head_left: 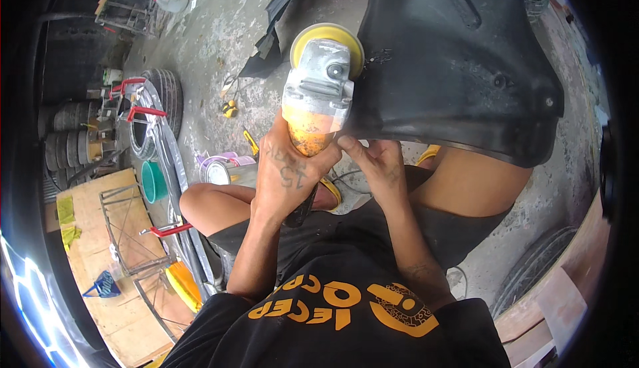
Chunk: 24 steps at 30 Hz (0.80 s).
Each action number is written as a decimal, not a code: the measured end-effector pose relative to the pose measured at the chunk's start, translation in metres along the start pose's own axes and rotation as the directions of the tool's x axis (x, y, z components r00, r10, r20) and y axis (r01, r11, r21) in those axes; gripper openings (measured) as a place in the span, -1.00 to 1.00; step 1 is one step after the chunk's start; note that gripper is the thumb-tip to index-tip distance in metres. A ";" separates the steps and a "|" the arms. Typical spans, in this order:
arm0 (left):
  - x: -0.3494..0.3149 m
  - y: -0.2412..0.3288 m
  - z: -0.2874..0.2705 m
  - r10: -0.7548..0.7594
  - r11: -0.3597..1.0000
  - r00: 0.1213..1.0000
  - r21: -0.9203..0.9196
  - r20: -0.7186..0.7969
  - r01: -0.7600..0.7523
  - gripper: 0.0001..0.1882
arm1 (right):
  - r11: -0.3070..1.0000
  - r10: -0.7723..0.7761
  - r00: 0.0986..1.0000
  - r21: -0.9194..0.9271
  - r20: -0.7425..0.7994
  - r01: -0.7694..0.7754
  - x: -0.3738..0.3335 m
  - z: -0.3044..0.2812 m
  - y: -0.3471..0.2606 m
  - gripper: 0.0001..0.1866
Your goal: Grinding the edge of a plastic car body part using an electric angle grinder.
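Observation:
My left hand (285, 171) is wrapped round the orange body of an angle grinder (311, 128). Its grey metal head and round yellow disc (303, 36) point away from me, the disc close to the left edge of a large black moulded plastic panel (446, 68). That panel rests over my bent right leg. At its near left corner, my right hand (381, 168) is closed on the panel's lower edge, thumb on the near side, with its other fingers partly hidden. The grinder's dark rear end shows below my left hand.
A torn black plastic strip (269, 51) lies beyond the grinder. To the left are a yellow-black cutter (250, 142), an open can (217, 172), a tyre (174, 98), a green basin (154, 183) and a long silver piece with red clamps (148, 112). Plywood (86, 215) stands farther left.

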<state>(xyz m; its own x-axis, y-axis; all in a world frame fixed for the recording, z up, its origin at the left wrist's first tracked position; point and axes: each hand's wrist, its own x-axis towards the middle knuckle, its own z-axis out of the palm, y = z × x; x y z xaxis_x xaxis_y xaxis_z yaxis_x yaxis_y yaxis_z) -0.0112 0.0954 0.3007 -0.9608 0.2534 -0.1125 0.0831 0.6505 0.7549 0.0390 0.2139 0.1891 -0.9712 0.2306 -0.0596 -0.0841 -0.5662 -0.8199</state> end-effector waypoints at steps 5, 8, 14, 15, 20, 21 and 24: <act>-0.002 0.005 0.003 -0.012 1.000 1.000 -0.009 0.015 0.012 -0.54 | 0.990 -0.075 0.997 0.118 -0.027 0.078 -0.001 0.001 0.001 -0.60; -0.004 0.009 0.004 -0.038 0.999 0.999 -0.025 0.012 0.038 -0.56 | 0.994 0.049 0.998 0.100 0.026 -0.052 -0.003 -0.004 0.000 -0.59; -0.005 0.015 0.006 -0.078 0.996 0.997 -0.038 0.029 0.079 -0.61 | 0.991 0.056 0.997 0.121 0.044 -0.061 -0.004 -0.004 -0.003 -0.60; -0.005 0.013 0.006 -0.047 0.997 0.999 -0.060 0.015 0.048 -0.61 | 0.990 0.057 0.997 0.128 0.045 -0.063 -0.004 -0.004 -0.003 -0.60; -0.005 0.011 0.006 -0.063 0.998 0.998 -0.028 0.015 0.063 -0.60 | 0.990 0.037 0.998 0.134 0.051 -0.044 -0.003 -0.004 0.000 -0.58; -0.005 0.012 0.005 -0.093 0.995 0.995 -0.033 0.022 0.093 -0.59 | 0.993 0.031 0.999 0.110 0.032 -0.034 -0.003 -0.003 -0.001 -0.62; -0.004 0.007 0.006 -0.014 1.000 1.000 -0.004 0.001 0.014 -0.58 | 0.995 -0.023 1.000 0.095 0.003 0.022 -0.003 0.000 -0.001 -0.65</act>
<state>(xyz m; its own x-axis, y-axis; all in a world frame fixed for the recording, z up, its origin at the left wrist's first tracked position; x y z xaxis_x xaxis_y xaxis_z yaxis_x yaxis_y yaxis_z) -0.0047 0.1035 0.3026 -0.9616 0.2447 -0.1240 0.0682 0.6510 0.7560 0.0419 0.2141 0.1899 -0.9697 0.2412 -0.0395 -0.1265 -0.6336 -0.7632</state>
